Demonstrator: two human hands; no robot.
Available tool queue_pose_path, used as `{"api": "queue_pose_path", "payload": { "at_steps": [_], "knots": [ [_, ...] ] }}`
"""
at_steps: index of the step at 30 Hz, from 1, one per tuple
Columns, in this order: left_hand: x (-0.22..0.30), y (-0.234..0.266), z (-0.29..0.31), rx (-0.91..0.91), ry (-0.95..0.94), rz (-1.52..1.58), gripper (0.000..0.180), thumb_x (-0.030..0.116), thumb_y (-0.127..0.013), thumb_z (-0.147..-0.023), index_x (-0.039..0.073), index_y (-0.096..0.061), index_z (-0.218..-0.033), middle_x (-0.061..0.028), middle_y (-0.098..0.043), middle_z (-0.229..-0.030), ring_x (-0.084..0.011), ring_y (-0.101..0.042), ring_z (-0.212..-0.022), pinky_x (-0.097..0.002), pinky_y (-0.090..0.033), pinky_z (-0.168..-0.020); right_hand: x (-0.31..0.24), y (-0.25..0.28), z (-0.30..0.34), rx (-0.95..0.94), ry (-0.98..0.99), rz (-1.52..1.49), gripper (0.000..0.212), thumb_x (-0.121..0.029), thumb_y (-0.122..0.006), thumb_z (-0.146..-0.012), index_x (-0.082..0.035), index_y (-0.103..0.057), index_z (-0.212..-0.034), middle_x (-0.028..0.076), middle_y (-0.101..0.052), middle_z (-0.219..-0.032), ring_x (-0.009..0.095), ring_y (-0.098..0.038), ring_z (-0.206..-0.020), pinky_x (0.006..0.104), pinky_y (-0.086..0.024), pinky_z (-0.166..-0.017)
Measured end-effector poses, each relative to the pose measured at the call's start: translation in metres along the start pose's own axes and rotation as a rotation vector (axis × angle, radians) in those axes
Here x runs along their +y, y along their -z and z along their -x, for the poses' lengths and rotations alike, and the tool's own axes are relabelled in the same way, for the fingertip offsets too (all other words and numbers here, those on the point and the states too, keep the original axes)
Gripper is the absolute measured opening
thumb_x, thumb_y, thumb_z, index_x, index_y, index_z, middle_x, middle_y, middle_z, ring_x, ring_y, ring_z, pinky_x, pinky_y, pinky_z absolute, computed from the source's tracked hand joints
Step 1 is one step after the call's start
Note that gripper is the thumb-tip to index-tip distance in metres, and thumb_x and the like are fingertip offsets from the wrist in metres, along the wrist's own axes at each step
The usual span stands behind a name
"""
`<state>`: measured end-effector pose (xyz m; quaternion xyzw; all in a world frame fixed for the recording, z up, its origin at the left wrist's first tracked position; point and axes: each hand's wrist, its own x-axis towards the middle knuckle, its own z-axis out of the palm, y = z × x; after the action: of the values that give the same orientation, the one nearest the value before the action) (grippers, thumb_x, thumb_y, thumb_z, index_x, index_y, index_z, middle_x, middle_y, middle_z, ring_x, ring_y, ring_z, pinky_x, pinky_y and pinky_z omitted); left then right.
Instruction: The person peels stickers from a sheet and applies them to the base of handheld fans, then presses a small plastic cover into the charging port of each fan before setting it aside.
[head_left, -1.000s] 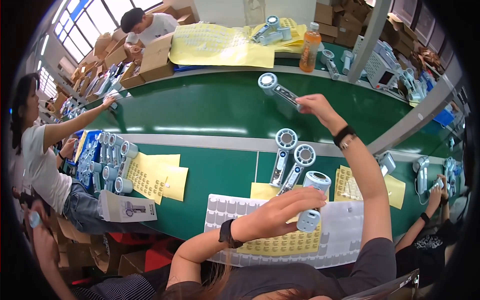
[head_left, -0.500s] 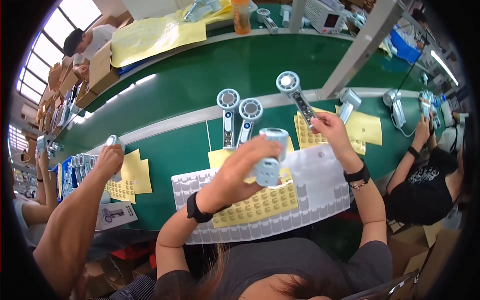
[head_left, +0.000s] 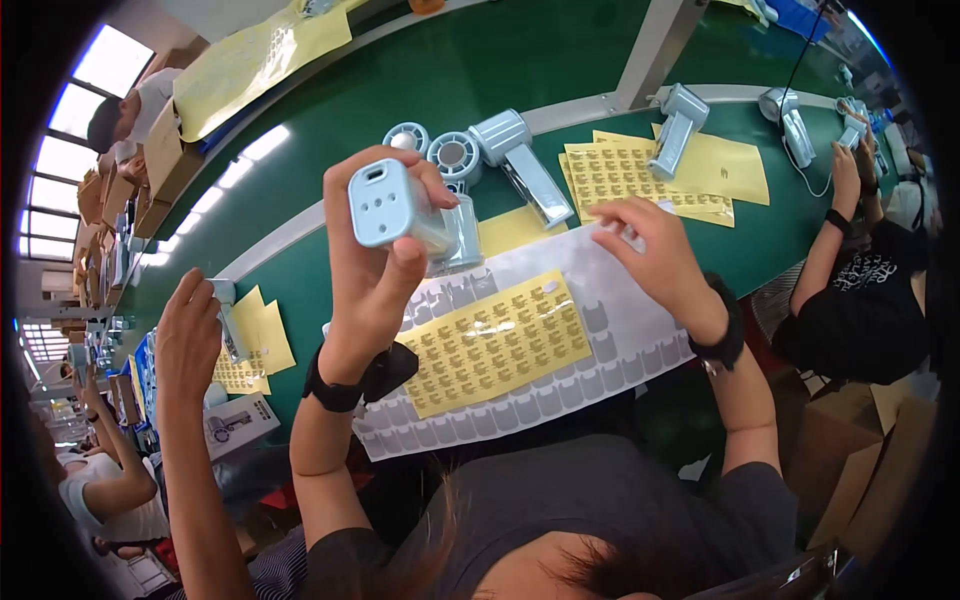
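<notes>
My left hand (head_left: 365,290) is wrapped round a light-blue handheld fan (head_left: 383,207), its holed base end turned up and its other end hidden. To the right, my right hand (head_left: 660,262) hovers over a white sheet of grey stickers (head_left: 640,345), thumb and forefinger apart. A small pale bit shows by its fingers; I cannot tell whether it touches them. On the white sheet lies a yellow sticker sheet (head_left: 500,345). Beyond my hands, one fan (head_left: 535,180) lies with its handle toward me, beside a second fan (head_left: 453,153) and a third fan (head_left: 408,137), both partly hidden.
Yellow sticker sheets (head_left: 610,180) lie at the back right under another fan (head_left: 680,130). A metal post (head_left: 655,50) rises behind them. A co-worker's hand (head_left: 190,335) is close on the left, near a printed box (head_left: 240,425). Another person (head_left: 850,335) works at the right.
My left hand has moved left and up with its fan, turning the base end upward. My right hand has let go of a fan, which now lies farther left. My view has shifted.
</notes>
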<state>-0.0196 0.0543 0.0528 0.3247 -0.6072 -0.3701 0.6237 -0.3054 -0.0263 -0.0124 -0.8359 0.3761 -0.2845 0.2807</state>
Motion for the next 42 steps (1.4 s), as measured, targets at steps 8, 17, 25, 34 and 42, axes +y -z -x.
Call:
{"api": "queue_pose_path", "payload": {
  "at_steps": [8, 17, 25, 34, 42],
  "knots": [
    [-0.015, -0.042, 0.002, -0.176, 0.07, -0.319, 0.065, 0.007, -0.08, -0.08, 0.005, -0.033, -0.125, -0.012, -0.056, -0.104, -0.0192, -0.057, -0.095, -0.0347, -0.047, -0.086, -0.032, -0.029, 0.091, 0.186, 0.042, 0.243, 0.022, 0.001, -0.07, -0.079, -0.005, -0.072, -0.1, 0.011, -0.062, -0.102, 0.027, -0.06, -0.088, 0.0343, -0.05, -0.073],
    [-0.064, -0.066, 0.013, -0.195, -0.167, -0.279, 0.067, 0.002, -0.081, -0.079, 0.004, -0.031, -0.123, -0.0147, -0.05, -0.113, -0.0214, -0.056, -0.097, -0.0328, -0.048, -0.082, -0.028, -0.042, 0.098, 0.234, -0.135, 0.077, 0.021, 0.002, -0.074, -0.077, -0.004, -0.07, -0.097, 0.011, -0.058, -0.102, 0.028, -0.058, -0.092, 0.0345, -0.049, -0.077],
    [-0.058, -0.068, 0.017, -0.251, -0.092, -0.305, 0.069, 0.004, -0.078, -0.082, 0.005, -0.028, -0.13, -0.015, -0.044, -0.12, -0.0227, -0.052, -0.104, -0.0322, -0.048, -0.082, -0.036, -0.039, 0.093, 0.278, -0.121, 0.072, 0.017, 0.002, -0.073, -0.08, -0.001, -0.064, -0.094, 0.012, -0.058, -0.103, 0.023, -0.059, -0.094, 0.0301, -0.048, -0.078],
    [-0.055, -0.069, 0.019, -0.331, -0.025, -0.194, 0.075, 0.039, -0.076, -0.083, 0.003, -0.033, -0.132, -0.0156, -0.048, -0.119, -0.0269, -0.048, -0.109, -0.0406, -0.041, -0.094, -0.083, 0.046, 0.031, 0.068, -0.366, -1.048, 0.015, 0.001, -0.073, -0.086, -0.001, -0.063, -0.096, 0.003, -0.066, -0.094, 0.006, -0.063, -0.085, 0.02, -0.049, -0.073],
    [-0.057, -0.071, 0.019, -0.372, -0.098, -0.222, 0.077, 0.058, -0.065, -0.085, 0.002, -0.042, -0.133, -0.0176, -0.046, -0.12, -0.0333, -0.046, -0.109, -0.0421, -0.039, -0.094, -0.1, 0.05, -0.002, -0.048, -0.435, -0.913, 0.045, 0.002, -0.077, -0.081, -0.001, -0.049, -0.116, 0.005, -0.069, -0.084, 0.008, -0.064, -0.077, 0.0203, -0.049, -0.071]
  ]
}}
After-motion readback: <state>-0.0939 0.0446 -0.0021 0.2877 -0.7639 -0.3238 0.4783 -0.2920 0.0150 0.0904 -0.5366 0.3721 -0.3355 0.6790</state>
